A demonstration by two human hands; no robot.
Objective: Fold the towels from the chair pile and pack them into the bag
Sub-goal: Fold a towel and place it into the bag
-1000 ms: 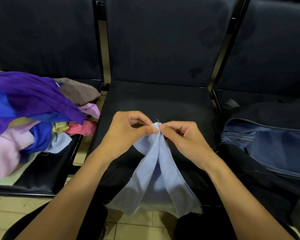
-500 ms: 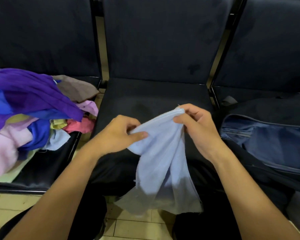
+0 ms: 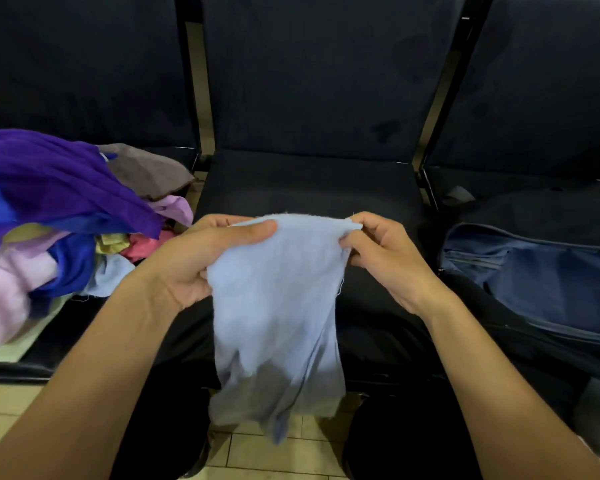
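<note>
A light blue towel point(image 3: 278, 306) hangs in front of me over the middle chair seat point(image 3: 305, 188). My left hand point(image 3: 201, 258) grips its upper left edge, thumb lying across the cloth. My right hand point(image 3: 378, 254) pinches its upper right corner. The top edge is stretched between both hands and the rest droops toward the floor. A pile of towels point(image 3: 56, 216), purple, blue, pink, brown and yellow, lies on the left chair. A dark blue bag point(image 3: 534, 271) lies unzipped on the right chair.
Three dark padded chairs stand in a row with metal frame posts point(image 3: 196, 88) between them. Beige floor tiles point(image 3: 257, 452) show below the seat edge. My legs in dark trousers are under the towel.
My hands have moved apart from a joined pinch, spreading the towel's top edge wide. The towel now hangs flatter instead of in a narrow bunch.
</note>
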